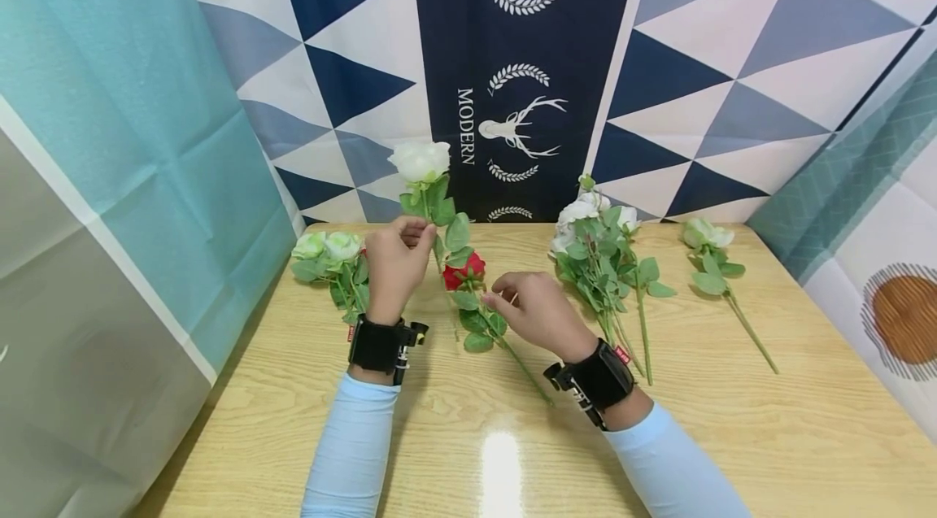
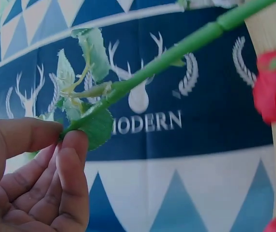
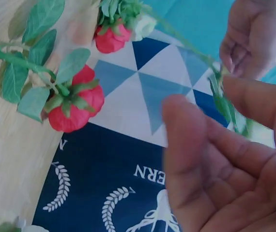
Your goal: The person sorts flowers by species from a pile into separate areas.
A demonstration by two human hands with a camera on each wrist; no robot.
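Round, white, cloth-like rose (image 1: 420, 163): our left fingers (image 2: 73, 169) pinch it, likely to stand it up; right fingers (image 3: 184, 125) loosely apart, empty.

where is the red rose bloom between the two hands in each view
Head: red rose bloom, near centre, slightly low.
Left wrist: at the right edge, the upper of two red blooms.
Right wrist: left of centre, near mid-height, the larger red bloom.
Shared landmark: navy deer-print panel.

The wood-grain table (image 1: 432, 449) carries a pale-green bunch (image 1: 338, 267) at its left (some red shows there), a red rose (image 1: 474, 321) lying slantwise near the middle, a white bunch (image 1: 600, 262), and, farthest right, a single pale flower (image 1: 710, 282).
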